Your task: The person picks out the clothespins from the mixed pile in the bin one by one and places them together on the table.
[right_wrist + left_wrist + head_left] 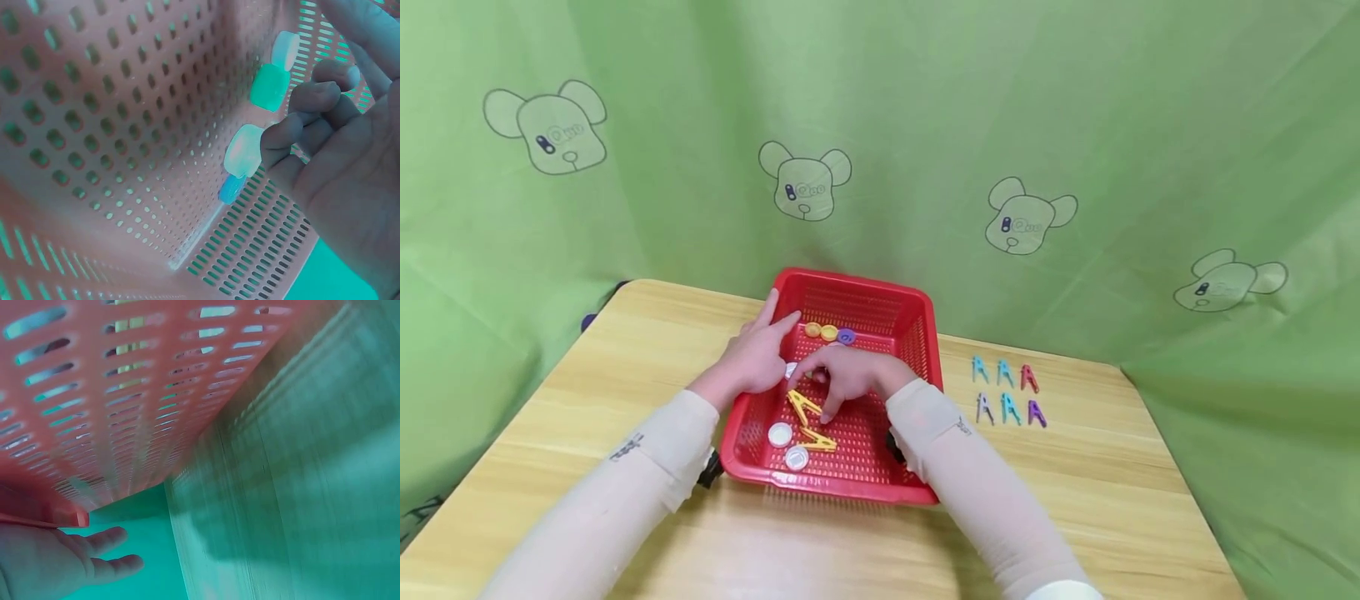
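My left hand (755, 354) rests over the left rim of a red basket (856, 492), fingers spread. In the left wrist view its fingers (112, 565) stick out past the basket's side. Inside the basket is my right hand (842, 372), index finger stretched toward a white bottle cap (791, 369), thumb apart from it. Its other fingers (312, 103) curl loosely, with nothing seen in them. Just below this hand lies a yellow clothespin (803, 406), and nearer the front a second yellow clothespin (817, 442). Two white caps (780, 434) lie to their left.
At the back of the basket sit two yellow caps (828, 332) and a purple cap (846, 337) in a row. Several clothespins (1010, 408) in blue, red and purple stand in two rows on the wooden table (1075, 483). A green curtain (895, 100) hangs behind.
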{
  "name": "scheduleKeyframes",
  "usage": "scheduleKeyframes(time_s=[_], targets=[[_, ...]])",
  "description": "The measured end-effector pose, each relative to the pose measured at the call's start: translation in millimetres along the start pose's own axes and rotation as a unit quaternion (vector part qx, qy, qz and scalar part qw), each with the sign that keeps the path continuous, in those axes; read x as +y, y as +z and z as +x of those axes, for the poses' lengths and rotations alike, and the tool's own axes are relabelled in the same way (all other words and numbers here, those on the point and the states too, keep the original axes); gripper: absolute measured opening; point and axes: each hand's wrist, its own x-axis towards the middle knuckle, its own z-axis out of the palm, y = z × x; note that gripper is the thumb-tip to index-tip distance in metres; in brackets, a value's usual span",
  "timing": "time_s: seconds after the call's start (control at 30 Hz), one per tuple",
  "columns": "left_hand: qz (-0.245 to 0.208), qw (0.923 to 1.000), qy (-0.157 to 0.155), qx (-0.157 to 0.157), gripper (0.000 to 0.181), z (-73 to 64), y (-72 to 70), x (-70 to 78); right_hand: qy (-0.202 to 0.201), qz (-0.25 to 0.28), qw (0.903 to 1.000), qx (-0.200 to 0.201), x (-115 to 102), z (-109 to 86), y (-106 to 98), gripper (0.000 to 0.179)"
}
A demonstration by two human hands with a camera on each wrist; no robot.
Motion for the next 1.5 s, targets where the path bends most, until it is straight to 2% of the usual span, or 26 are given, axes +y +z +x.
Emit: scheduleKeyframes(time_s=[0.1, 0.3, 0.43, 0.63, 0.8, 1.0, 1.3, 1.5], targets=[[0.002, 1.0, 0.004, 0.001, 0.079, 0.8, 1.1, -0.5, 0.001, 0.011, 0.9999, -0.003, -0.2, -1.6, -0.5, 0.053], [0.01, 0.9998, 0.016, 0.002, 0.081, 0.0, 5.4, 1.9, -0.022, 0.028, 0.9994, -0.005, -0.2, -9.7, -3.5, 0.053], [0.011, 0.9999, 0.013, 0.0, 0.08, 0.5, 7.8, 1.3, -0.024, 0.035, 0.9991, 0.002, -0.8, -14.5, -5.0, 0.052], [0.001, 0.9998, 0.014, -0.011, 0.078, 1.8, 6.4, -0.7, -0.016, 0.029, 0.9994, 0.008, -4.9, -18.9, -9.8, 0.052], [-0.003, 0.9997, 0.019, -0.018, 0.078, 3.0, 2.9, -1.6, -0.025, 0.018, 0.9994, 0.019, -4.2, -23.6, -15.1, 0.054], [-0.005, 0.9995, 0.011, -0.028, 0.08, 2.8, -0.4, -2.8, -0.016, 0.009, 0.9986, 0.049, -3.6, -35.4, -23.5, 0.054], [-0.025, 0.9992, 0.005, -0.029, 0.077, 3.1, -2.6, -0.4, -0.008, 0.033, 0.9969, 0.071, -6.5, -49.9, -34.3, 0.053], [-0.028, 0.999, 0.002, -0.034, 0.077, 3.3, -4.3, -0.6, -0.037, 0.038, 0.9959, 0.073, -7.7, -54.4, -40.6, 0.053]])
